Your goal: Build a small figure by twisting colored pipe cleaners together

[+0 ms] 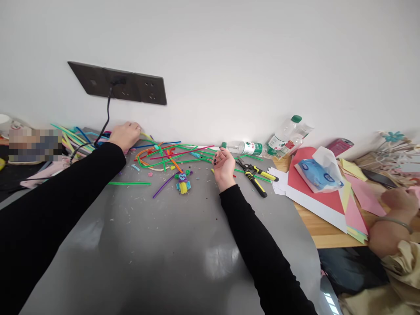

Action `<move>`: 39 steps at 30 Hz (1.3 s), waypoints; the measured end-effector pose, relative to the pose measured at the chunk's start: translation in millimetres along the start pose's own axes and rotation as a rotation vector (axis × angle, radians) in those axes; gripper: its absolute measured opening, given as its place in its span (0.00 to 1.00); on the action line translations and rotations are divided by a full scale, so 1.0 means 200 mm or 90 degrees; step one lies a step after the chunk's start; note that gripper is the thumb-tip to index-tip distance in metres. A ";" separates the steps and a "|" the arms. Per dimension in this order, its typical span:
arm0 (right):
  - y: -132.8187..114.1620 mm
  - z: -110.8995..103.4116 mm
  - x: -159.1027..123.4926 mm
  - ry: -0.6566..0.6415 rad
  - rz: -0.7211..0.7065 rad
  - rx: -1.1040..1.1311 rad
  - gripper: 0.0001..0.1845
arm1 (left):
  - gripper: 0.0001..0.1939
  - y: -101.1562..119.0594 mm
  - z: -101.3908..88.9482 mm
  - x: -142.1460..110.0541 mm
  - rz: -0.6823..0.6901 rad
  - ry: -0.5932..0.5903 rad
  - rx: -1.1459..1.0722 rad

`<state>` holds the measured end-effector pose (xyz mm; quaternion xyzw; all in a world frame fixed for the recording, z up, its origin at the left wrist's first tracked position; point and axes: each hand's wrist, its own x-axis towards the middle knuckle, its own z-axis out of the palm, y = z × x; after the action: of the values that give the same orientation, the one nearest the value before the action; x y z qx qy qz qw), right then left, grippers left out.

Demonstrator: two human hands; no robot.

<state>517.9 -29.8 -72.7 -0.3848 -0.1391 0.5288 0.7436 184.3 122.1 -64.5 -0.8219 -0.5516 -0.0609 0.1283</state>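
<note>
My left hand (pixel 126 135) reaches to the wall side of the table, over a heap of pipe cleaners (pixel 67 138). Its fingertips are bent down out of sight, so a hold cannot be made out. A yellow pipe cleaner (pixel 146 136) shows just right of it. My right hand (pixel 225 168) is turned partly palm up with its fingers curled; whatever lies in them is too small to tell. Bent green pipe cleaners (pixel 166 162) and a purple one (pixel 162 187) lie between the hands. Near them is a small fuzzy figure (pixel 183 183) in blue, green and yellow.
Yellow-and-black pliers (pixel 256 183) lie right of my right hand, below a bottle on its side (pixel 246 148). An upright bottle (pixel 278 140), tissue pack (pixel 318 175) and coloured paper (pixel 356 205) follow. Another person's hand (pixel 398 203) is far right. A black cord (pixel 107 113) hangs from the socket.
</note>
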 end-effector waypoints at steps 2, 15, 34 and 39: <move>0.00 0.00 0.00 -0.007 0.003 -0.006 0.06 | 0.07 0.04 -0.08 0.00 -0.022 0.065 -0.019; 0.00 0.08 -0.16 -0.361 -0.025 -0.183 0.18 | 0.13 0.89 -0.35 -0.29 0.230 0.231 -0.142; -0.10 -0.02 0.00 0.040 -0.209 -0.099 0.11 | 0.18 0.74 -0.07 -0.34 0.015 0.303 -0.417; -0.06 -0.02 -0.01 -0.020 -0.179 -0.278 0.19 | 0.17 0.74 -0.07 -0.34 -0.048 0.316 -0.450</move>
<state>527.1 -35.6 -66.7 -0.5048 -0.3139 0.3837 0.7067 295.1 4.6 -89.6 -0.7553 -0.4787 -0.4462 -0.0343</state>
